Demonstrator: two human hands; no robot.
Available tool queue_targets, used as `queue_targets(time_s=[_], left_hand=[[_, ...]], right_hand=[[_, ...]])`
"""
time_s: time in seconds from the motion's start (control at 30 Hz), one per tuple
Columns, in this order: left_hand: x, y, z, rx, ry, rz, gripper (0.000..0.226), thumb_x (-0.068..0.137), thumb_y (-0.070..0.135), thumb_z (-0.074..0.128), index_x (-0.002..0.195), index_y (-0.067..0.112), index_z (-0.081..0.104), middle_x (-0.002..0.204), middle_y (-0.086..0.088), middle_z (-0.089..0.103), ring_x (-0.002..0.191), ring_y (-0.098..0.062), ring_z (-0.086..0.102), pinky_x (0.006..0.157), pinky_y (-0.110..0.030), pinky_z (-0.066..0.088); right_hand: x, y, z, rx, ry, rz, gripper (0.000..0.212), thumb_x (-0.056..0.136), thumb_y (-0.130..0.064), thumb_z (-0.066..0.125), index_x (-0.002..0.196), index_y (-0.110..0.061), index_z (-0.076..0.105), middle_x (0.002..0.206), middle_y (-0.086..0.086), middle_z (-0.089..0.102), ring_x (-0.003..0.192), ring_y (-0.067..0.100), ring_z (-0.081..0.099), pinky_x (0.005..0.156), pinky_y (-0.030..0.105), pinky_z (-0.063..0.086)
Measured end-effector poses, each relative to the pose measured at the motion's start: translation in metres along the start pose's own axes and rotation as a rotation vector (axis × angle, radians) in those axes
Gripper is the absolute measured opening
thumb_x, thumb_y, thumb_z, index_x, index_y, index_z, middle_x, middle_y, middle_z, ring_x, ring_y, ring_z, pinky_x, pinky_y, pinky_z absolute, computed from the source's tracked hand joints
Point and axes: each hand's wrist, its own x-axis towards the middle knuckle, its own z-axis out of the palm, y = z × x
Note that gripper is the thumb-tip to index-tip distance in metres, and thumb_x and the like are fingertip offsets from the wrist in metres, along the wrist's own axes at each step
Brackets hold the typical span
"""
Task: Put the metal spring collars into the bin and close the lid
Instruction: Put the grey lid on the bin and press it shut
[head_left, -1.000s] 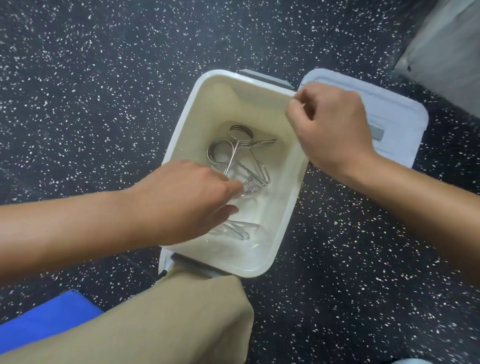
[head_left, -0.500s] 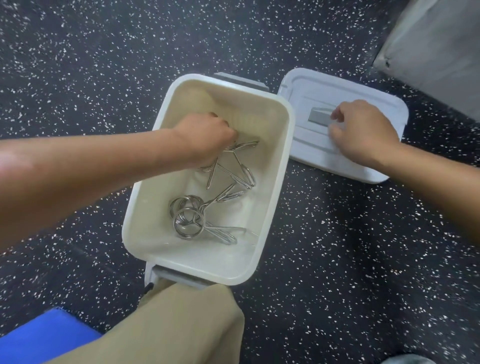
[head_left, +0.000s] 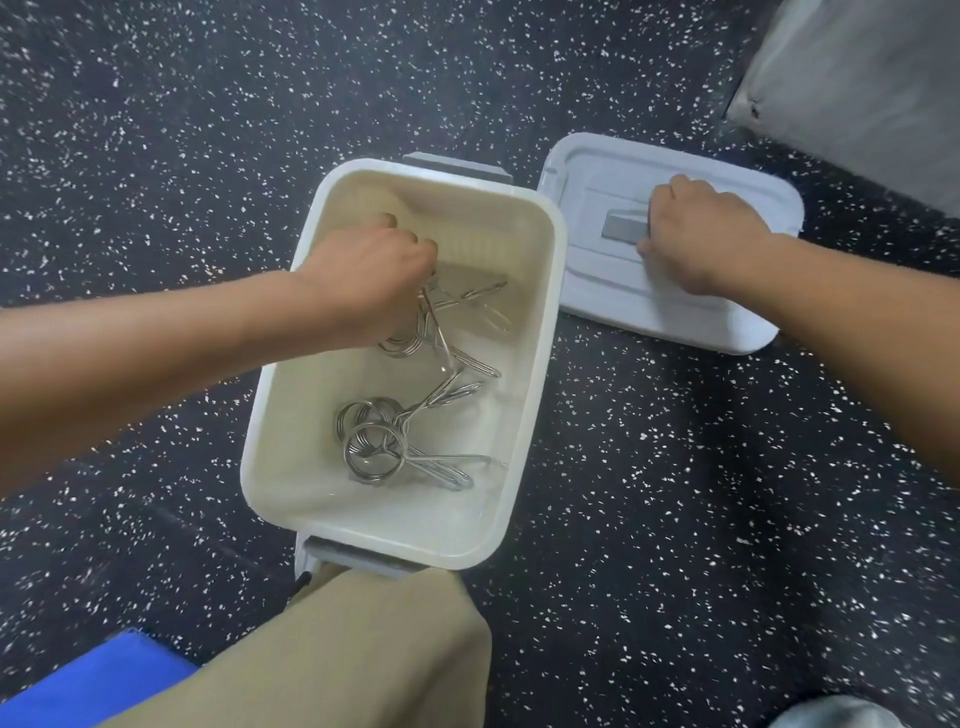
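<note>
**A:** Where do things stand with the collars?

**B:** Two metal spring collars (head_left: 387, 449) lie loose on the floor of the bin (head_left: 540, 332), near the end closest to the person. The left hand (head_left: 371, 283) is down inside the far half, knuckles up, curled over a third collar (head_left: 415, 338) whose coil shows just below the fingers (head_left: 423, 249). They look closed on its wire handles, though the grip itself is hidden under the hand.

**A:** And the other hand?

**B:** The right hand (head_left: 698, 234) rests on the lid (head_left: 597, 171), which lies flat on the speckled floor (head_left: 675, 493) just beside the bin. Its fingers (head_left: 662, 195) are bent round the right end of the grey lid handle (head_left: 621, 226), gripping it by the look of it.

**A:** So how should this step go?

**B:** I'd judge the last collar is being set down. Best to lower it until the coil touches the bin floor, then loosen the fingers, not drop it onto the others, since the handles of the collars beyond the fingertips already cross and could tangle or spring up. Then lift the hand straight out, clear of the rim.

**A:** And the lid?

**B:** Hold it by the handle's middle so it hangs level, and wait until the left hand is out. Line it up with the grey latches (head_left: 457, 163) at both ends before pressing down.

**A:** Any risk?

**B:** A collar handle poking above the rim would stop the lid seating.
</note>
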Motion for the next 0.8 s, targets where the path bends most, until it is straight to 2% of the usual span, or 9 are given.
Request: queue_targets(time_s=[0.07,0.13,0.27,0.33,0.43,0.5,0.63,0.7,0.8], left_hand=[[-0.007,0.0,0.0,-0.048,0.018,-0.06,0.015,0.086,0.004,0.054,0.081,0.01,0.042,0.071,-0.005,0.046,0.08,-0.029,0.039,0.061,-0.041,0.042],[-0.012,0.006,0.002,-0.085,0.015,-0.119,0.015,0.088,0.007,0.053,0.08,0.011,0.04,0.078,-0.01,0.051,0.079,-0.028,0.037,0.063,-0.04,0.039],[-0.024,0.023,0.017,-0.096,0.025,-0.166,0.014,0.092,0.008,0.047,0.082,0.012,0.039,0.09,-0.017,0.06,0.083,-0.036,0.052,0.061,-0.038,0.032],[-0.029,0.031,0.022,-0.109,0.065,-0.174,0.014,0.092,0.007,0.048,0.083,0.013,0.039,0.086,-0.017,0.059,0.081,-0.038,0.055,0.059,-0.038,0.031],[-0.035,0.038,0.023,-0.157,0.06,-0.215,0.015,0.092,0.007,0.05,0.082,0.013,0.04,0.072,-0.01,0.047,0.069,-0.033,0.041,0.057,-0.039,0.033],[-0.037,0.043,0.022,-0.155,0.046,-0.22,0.014,0.09,0.007,0.051,0.082,0.013,0.042,0.083,-0.015,0.058,0.067,-0.033,0.039,0.057,-0.039,0.033],[-0.039,0.051,0.026,-0.178,0.004,-0.256,0.005,0.089,0.006,0.051,0.092,0.009,0.052,0.098,-0.017,0.064,0.081,-0.042,0.061,0.059,-0.039,0.034],[-0.04,0.051,0.029,-0.21,0.006,-0.275,0.009,0.089,0.007,0.051,0.097,0.007,0.055,0.099,-0.017,0.063,0.087,-0.044,0.063,0.06,-0.039,0.035],[-0.041,0.046,0.027,-0.278,0.007,-0.282,0.008,0.09,0.015,0.056,0.093,0.007,0.056,0.094,-0.015,0.061,0.086,-0.043,0.062,0.061,-0.039,0.041]], right_hand=[[0.0,-0.002,0.0,-0.051,0.002,-0.024,0.031,0.1,-0.023,0.044,0.118,0.002,0.049,0.118,0.024,0.053,0.104,0.04,0.053,0.081,0.046,0.044],[-0.001,-0.005,-0.002,-0.091,-0.004,-0.045,0.032,0.097,-0.023,0.044,0.117,0.002,0.05,0.116,0.024,0.055,0.102,0.039,0.055,0.08,0.045,0.043],[-0.005,-0.003,-0.003,-0.198,-0.03,-0.045,0.041,0.092,-0.03,0.043,0.118,0.0,0.051,0.115,0.023,0.058,0.102,0.037,0.057,0.082,0.044,0.042],[-0.009,0.004,-0.001,-0.228,-0.048,-0.024,0.043,0.092,-0.033,0.043,0.119,0.0,0.052,0.115,0.022,0.059,0.103,0.037,0.059,0.083,0.044,0.042],[-0.018,0.015,-0.002,-0.204,-0.104,0.035,0.046,0.092,-0.036,0.045,0.12,0.0,0.051,0.115,0.022,0.059,0.101,0.036,0.058,0.077,0.041,0.038],[-0.025,0.021,-0.003,-0.178,-0.132,0.096,0.044,0.091,-0.036,0.047,0.115,0.0,0.051,0.103,0.02,0.058,0.087,0.034,0.055,0.071,0.039,0.036],[-0.041,0.025,-0.008,-0.088,-0.15,0.222,0.04,0.088,-0.037,0.049,0.103,0.0,0.047,0.089,0.016,0.05,0.076,0.033,0.053,0.065,0.04,0.044],[-0.05,0.024,-0.011,-0.029,-0.147,0.256,0.038,0.09,-0.038,0.047,0.099,-0.002,0.041,0.091,0.016,0.049,0.077,0.033,0.051,0.063,0.039,0.04],[-0.06,0.023,-0.021,0.009,-0.11,0.282,0.039,0.091,-0.041,0.047,0.098,-0.003,0.041,0.093,0.015,0.046,0.079,0.033,0.048,0.063,0.039,0.039]])
